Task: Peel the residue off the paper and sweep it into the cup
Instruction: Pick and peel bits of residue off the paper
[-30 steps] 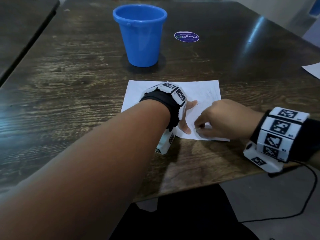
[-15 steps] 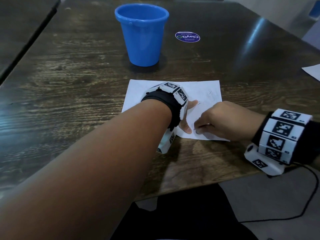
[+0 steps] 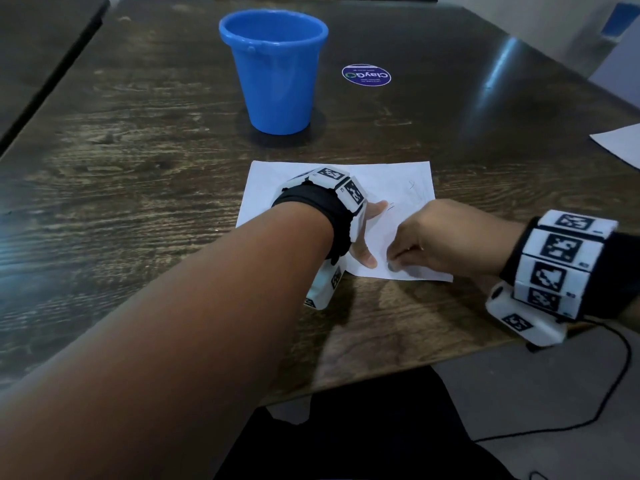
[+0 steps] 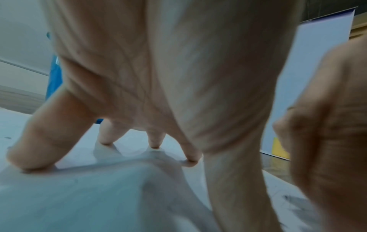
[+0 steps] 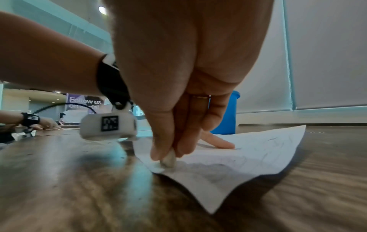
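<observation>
The dark wooden table (image 3: 138, 140) shows coarse grain under a glossy, reflective finish. The white paper sheet (image 3: 398, 178) looks thin and matt. The blue plastic cup (image 3: 277, 81), upper centre, is smooth with a soft sheen.

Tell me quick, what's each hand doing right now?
Left hand: open, its spread fingertips pressing the paper flat.
Right hand: closed, pinching a small grey eraser-like piece against the paper.
</observation>
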